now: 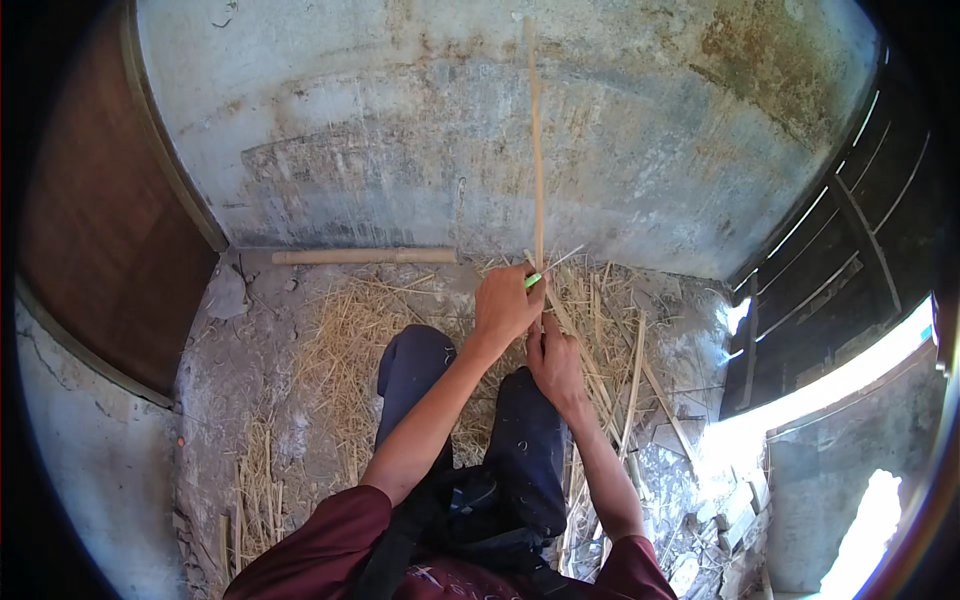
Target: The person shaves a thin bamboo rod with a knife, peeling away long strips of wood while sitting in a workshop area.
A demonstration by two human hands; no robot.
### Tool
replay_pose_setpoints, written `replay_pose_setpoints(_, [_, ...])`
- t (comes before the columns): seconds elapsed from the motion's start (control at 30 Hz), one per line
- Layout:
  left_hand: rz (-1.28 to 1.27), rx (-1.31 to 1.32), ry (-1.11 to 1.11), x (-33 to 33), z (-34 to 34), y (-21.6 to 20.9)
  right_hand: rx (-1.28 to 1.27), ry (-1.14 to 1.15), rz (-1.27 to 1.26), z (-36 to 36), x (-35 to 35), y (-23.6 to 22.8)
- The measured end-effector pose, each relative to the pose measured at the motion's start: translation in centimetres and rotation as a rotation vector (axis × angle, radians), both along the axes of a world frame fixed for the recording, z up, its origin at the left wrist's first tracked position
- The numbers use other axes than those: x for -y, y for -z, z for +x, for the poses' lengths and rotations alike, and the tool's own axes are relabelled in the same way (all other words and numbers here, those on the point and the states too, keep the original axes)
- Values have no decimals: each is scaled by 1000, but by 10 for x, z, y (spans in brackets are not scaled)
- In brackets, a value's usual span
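My left hand (508, 303) is closed around a green-handled knife (533, 281), whose thin pale blade points up and to the right, across a bamboo strip. Just below it, my right hand (556, 362) is closed on the lower part of that long, narrow bamboo strip (537, 150). The strip stretches away from my hands, up in front of the wall. Both hands are close together above and between my knees. My fingers partly hide the knife handle and the strip's near end.
Straw-like shavings (345, 340) cover much of the floor around my legs. A bamboo pole (365, 256) lies along the foot of the stained wall (400, 150). Split strips (637, 380) lie to the right, near broken bricks (738, 520). A brown door (110, 200) stands at left.
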State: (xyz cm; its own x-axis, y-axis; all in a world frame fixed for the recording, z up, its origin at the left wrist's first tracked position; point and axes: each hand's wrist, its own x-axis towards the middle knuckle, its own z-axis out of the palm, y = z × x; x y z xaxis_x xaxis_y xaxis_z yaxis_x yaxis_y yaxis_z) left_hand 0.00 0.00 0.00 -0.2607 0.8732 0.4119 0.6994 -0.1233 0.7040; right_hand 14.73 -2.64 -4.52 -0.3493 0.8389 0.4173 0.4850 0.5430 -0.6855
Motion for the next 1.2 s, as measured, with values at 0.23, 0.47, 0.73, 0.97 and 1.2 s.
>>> replay_pose_setpoints(0.23, [-15,26,-16,14,-9,-1,41,-12,16,-6,14,-6])
replay_pose_setpoints(0.47, [34,0,-29,16,-5,4,74,10,22,-6,15,-7])
replay_pose_setpoints(0.73, [-8,11,-5,9,3,-6,96,4,38,2,4,-5])
replay_pose_setpoints(0.97, [36,32,-24,-2,4,1,86,-44,72,2,-8,-10])
replay_pose_setpoints(1.2, [37,51,-32,-1,0,-3,104,-87,-24,0,-13,-18])
